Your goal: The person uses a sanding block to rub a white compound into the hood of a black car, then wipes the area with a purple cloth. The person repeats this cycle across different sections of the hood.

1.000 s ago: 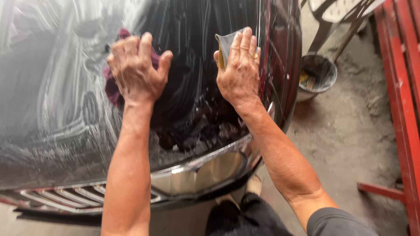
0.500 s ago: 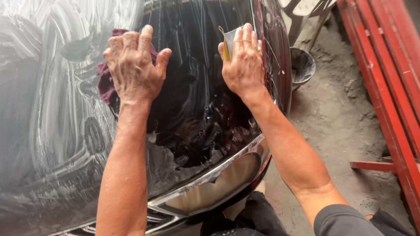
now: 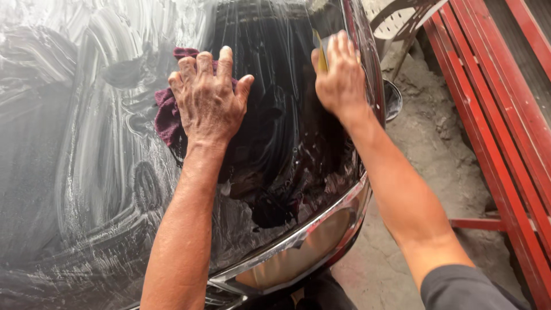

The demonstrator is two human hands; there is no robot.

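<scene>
A dark, glossy car bonnet (image 3: 287,143) fills the view, its left part smeared with whitish streaks. My left hand (image 3: 209,103) presses flat on a maroon cloth (image 3: 166,117) on the bonnet, fingers spread over it. My right hand (image 3: 341,77) lies flat near the bonnet's right edge, on a small yellowish pad (image 3: 319,54) that mostly hides under the palm. A chrome-edged headlight (image 3: 298,258) sits below my arms at the bonnet's front corner.
A red metal frame (image 3: 505,126) runs along the right side over a dusty concrete floor (image 3: 436,155). A dark bucket (image 3: 393,97) stands by the car's side. A pale perforated chair (image 3: 402,20) is behind it.
Both hands have slid further up the bonnet, away from the headlight, taking the cloth and pad along. My view has moved closer and shifted right.
</scene>
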